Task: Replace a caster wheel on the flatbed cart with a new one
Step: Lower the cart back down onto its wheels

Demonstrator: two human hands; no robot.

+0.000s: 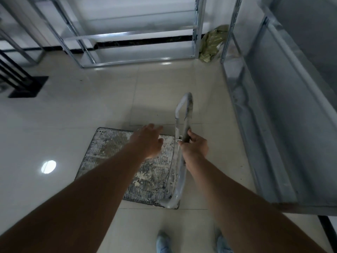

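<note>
Fingers (194,138) of the right hand (195,148) are curling round the cart handle (184,114); the left hand (148,141), fingers straight, is hovering above the stained cart deck (107,143) on the glossy tiled floor (73,110) near metal shelving (269,114).

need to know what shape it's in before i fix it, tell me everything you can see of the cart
The cart is a flat rectangular deck standing on the pale tiled floor, its ribbed top grey and heavily spattered with white and tan stains. A pale, scuffed tube handle rises in a loop from its right end. The right hand grips the handle partway up; the left hand hovers open over the deck. No casters show from above.
</note>
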